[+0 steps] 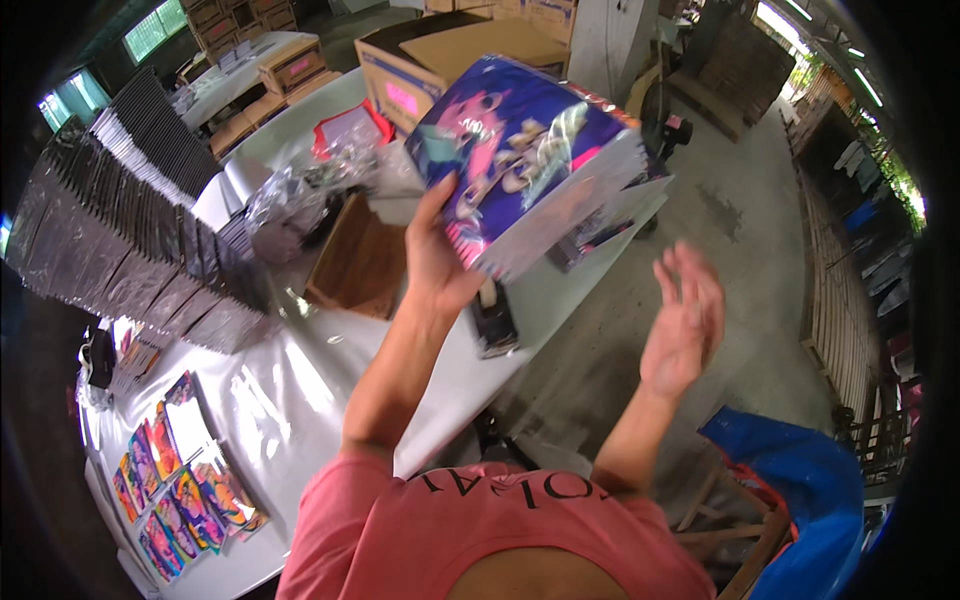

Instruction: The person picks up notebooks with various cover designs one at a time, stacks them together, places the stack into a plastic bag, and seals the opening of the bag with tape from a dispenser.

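Observation:
My left hand (440, 262) grips the near corner of a thick stack of notebooks (525, 150), its thumb over the top cover. That cover is dark blue and purple with cartoon figures, and the white page edges face right. The stack is lifted and tilted above the table. To the right, my right hand (685, 320) is raised over the floor, fingers spread and slightly blurred, touching nothing. Below the stack, a narrow black object (493, 322) lies on the white table (440, 400). More dark-covered notebooks (610, 225) show partly behind the lifted stack.
Tall stacks of plastic-wrapped notebooks (130, 240) line the left. A brown wooden block (362, 258) and crumpled clear plastic (285, 205) lie mid-table. Colourful printed sheets (185, 480) sit front left. Cardboard boxes (385, 85) stand behind; a blue covering (800, 480) is at lower right.

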Demonstrator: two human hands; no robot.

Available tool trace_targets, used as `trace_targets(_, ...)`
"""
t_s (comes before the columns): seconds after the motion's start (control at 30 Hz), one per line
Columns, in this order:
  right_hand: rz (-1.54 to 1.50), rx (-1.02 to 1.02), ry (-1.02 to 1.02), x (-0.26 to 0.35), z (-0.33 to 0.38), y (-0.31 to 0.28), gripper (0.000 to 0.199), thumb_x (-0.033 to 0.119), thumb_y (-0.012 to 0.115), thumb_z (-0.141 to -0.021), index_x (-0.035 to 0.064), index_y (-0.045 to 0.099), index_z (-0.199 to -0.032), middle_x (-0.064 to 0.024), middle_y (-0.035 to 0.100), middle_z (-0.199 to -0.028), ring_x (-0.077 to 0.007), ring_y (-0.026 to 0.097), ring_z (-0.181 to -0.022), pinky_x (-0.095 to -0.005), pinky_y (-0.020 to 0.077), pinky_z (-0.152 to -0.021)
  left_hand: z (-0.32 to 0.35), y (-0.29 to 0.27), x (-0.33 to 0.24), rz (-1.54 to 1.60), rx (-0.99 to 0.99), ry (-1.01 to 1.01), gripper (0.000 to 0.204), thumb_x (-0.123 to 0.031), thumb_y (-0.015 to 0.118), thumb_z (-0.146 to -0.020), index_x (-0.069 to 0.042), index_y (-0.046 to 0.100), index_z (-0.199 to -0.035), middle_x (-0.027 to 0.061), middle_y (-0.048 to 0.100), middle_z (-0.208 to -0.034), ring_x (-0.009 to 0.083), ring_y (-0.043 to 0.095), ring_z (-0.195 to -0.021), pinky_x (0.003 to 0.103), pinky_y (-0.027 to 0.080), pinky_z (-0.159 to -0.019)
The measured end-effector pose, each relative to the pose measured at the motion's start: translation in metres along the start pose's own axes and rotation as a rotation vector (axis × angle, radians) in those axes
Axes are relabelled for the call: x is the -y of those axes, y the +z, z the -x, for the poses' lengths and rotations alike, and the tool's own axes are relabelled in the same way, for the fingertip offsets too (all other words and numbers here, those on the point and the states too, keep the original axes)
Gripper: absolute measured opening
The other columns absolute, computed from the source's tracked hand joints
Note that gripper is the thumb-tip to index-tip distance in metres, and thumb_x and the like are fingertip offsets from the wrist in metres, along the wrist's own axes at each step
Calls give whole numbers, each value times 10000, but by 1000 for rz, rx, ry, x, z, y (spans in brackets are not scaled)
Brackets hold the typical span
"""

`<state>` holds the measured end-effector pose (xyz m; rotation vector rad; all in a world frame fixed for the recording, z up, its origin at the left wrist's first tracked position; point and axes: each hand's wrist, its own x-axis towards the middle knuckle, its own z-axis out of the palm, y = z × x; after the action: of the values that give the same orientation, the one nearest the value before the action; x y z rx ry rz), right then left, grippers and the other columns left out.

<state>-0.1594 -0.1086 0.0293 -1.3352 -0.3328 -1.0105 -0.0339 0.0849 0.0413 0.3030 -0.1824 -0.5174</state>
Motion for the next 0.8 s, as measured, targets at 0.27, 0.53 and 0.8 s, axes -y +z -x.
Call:
trace_targets(0.27,341,-94,716,-11,34,-106,218,168,574,-900,-24,621,-992,-79,631,-927,-132,564,-863,-257,449,-818,-180,9,79,-390,-136,81,1083,-95,647,-757,-262,-207,-1403,225,345,-1325,327,534,-1077,506,492,-854)
trace_targets(0.53,134,350,881,-48,47,-65,143,86,613,-866,3,637,-980,-47,624,-927,-91,544,-826,-228,435,-752,-158,0,40,-1216,-156,-139,996,-567,570,-817,-186,-97,-1451,155,260,-1452,278,403,-1251,482,307,-1042)
trace_targets(0.8,-161,1154,773,-60,89,75,157,118,655,-827,38,650,-962,-63,638,-883,-139,584,-794,-260,438,-734,81,-91,-102,-1416,-338,346,548,-453,579,-869,-134,496,-1308,117,487,-1297,209,453,-1196,358,378,-972)
